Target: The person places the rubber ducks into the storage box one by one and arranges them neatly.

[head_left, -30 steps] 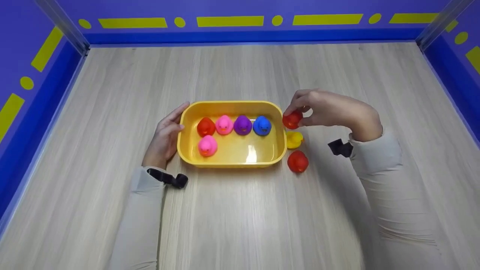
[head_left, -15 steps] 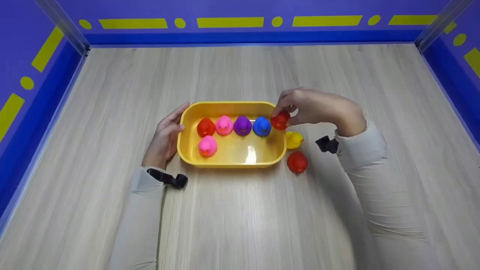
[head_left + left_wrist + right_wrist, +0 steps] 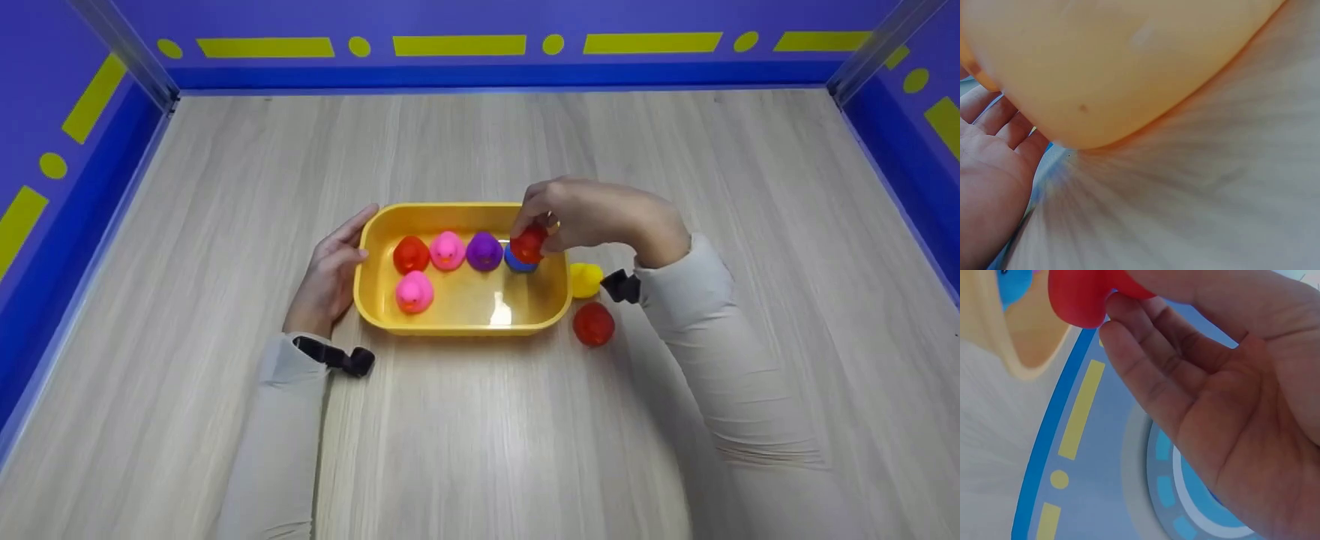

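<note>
My right hand (image 3: 592, 214) pinches a red rubber duck (image 3: 528, 244) between thumb and fingertips, above the right part of a yellow tub (image 3: 450, 328). Directly under the held duck is a blue duck (image 3: 520, 262), partly covered. My left hand (image 3: 326, 281) rests against the tub's left end, fingers extended along the outer wall (image 3: 1089, 73) and thumb tip at the rim. Inside the tub, a red duck (image 3: 411, 256), a pink duck (image 3: 448, 251) and a purple duck (image 3: 484, 252) form a row with the blue one. Another pink duck (image 3: 414, 292) sits in front of the red.
A yellow duck (image 3: 586, 280) lies against the tub's right end outside it, with a second loose red duck (image 3: 594, 324) nearer to me. The wooden tabletop (image 3: 465, 435) is bordered by blue-purple walls (image 3: 480, 75) at the back and sides.
My right hand has carried the red duck leftward, from outside the tub's right rim to over the blue duck. The left hand and the tub have stayed put.
</note>
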The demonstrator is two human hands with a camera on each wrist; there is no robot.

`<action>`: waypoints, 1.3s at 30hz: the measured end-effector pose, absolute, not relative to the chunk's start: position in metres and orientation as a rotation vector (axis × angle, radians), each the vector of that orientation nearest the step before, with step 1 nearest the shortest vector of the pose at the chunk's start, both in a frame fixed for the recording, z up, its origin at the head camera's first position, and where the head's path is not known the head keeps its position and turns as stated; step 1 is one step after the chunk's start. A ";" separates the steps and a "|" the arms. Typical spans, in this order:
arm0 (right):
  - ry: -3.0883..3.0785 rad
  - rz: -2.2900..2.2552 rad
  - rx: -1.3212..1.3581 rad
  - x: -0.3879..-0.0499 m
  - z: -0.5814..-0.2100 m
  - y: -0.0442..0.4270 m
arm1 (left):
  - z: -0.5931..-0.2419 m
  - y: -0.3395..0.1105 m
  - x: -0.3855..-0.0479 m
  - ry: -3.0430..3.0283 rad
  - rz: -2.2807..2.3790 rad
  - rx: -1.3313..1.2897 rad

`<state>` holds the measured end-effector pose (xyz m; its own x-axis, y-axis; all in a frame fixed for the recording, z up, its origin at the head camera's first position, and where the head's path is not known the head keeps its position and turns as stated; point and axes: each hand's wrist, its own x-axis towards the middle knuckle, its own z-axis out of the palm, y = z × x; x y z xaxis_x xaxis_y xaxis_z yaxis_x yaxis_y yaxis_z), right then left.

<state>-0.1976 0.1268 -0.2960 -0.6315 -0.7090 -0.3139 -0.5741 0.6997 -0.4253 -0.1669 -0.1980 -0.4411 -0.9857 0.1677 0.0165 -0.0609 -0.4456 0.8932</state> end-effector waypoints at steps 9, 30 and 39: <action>2.413 -0.367 -1.035 -0.199 -0.299 0.105 | -0.442 -0.198 -0.168 1.577 2.554 0.178; 2.306 -0.287 -0.991 -0.204 -0.314 0.058 | -0.442 -0.199 -0.168 1.590 2.549 0.169; 2.268 -0.217 -1.000 -0.204 -0.324 0.042 | -0.441 -0.198 -0.167 1.552 2.570 0.174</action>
